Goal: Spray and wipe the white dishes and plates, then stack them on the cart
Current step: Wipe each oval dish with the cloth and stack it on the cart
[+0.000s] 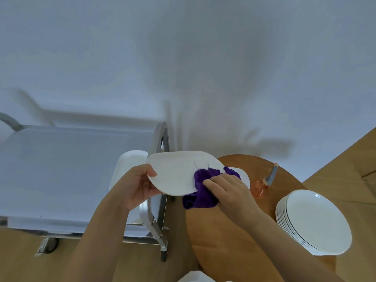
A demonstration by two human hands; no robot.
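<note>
The left hand [140,186] is gripping the near-left rim of a white plate [179,171], thumb on top. The right hand [227,190] is pressing a purple cloth [201,186], fingers closed on it, against the plate's right edge. Right of the right hand, a stack of white plates [315,222] is sitting on the round wooden table [223,241]. Beyond that hand, a spray bottle [266,182] is standing. Left of the left hand, the cart [61,159] is carrying white dishes [128,165].

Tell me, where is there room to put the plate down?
The grey metal cart's top shelf is mostly bare, left of the white dishes by its right rail. The round wooden table has a bare patch in front. Its right side is crowded: stacked white plates and orange spray bottle.
</note>
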